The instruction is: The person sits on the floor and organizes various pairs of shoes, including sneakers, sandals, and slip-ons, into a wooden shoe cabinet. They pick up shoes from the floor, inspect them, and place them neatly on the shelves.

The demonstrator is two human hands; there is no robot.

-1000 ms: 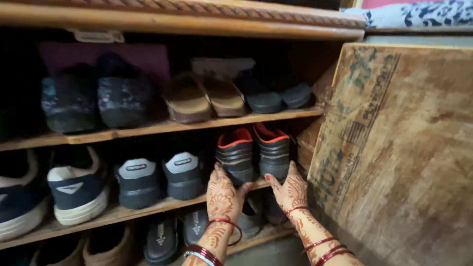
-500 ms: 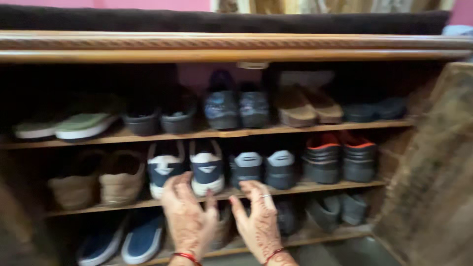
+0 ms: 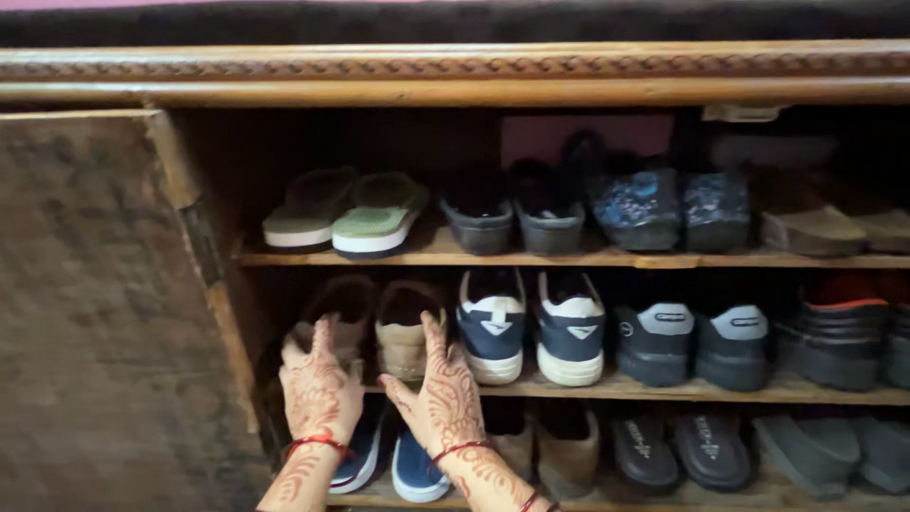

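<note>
My left hand (image 3: 318, 384) and my right hand (image 3: 438, 393), both covered in henna patterns with red bangles at the wrists, reach up to the middle shelf (image 3: 664, 389) of a wooden shoe cabinet. Their fingers are spread. The left hand rests against the heel of the left shoe of a tan pair (image 3: 406, 327). The right hand lies on the heel of the right tan shoe, its fingers beside a navy and white sneaker pair (image 3: 531, 322). Neither hand lifts anything.
The open wooden cabinet door (image 3: 95, 313) stands at the left. Green flip-flops (image 3: 351, 213), grey shoes (image 3: 512, 218) and blue patterned shoes (image 3: 673, 204) sit on the top shelf. Dark sneakers (image 3: 692, 341) follow on the middle shelf. Blue shoes (image 3: 412, 469) and black sandals (image 3: 678, 446) lie below.
The view has swung left along the cabinet. Both hands have moved left, from the black and red shoes past the navy sneakers to the tan pair.
</note>
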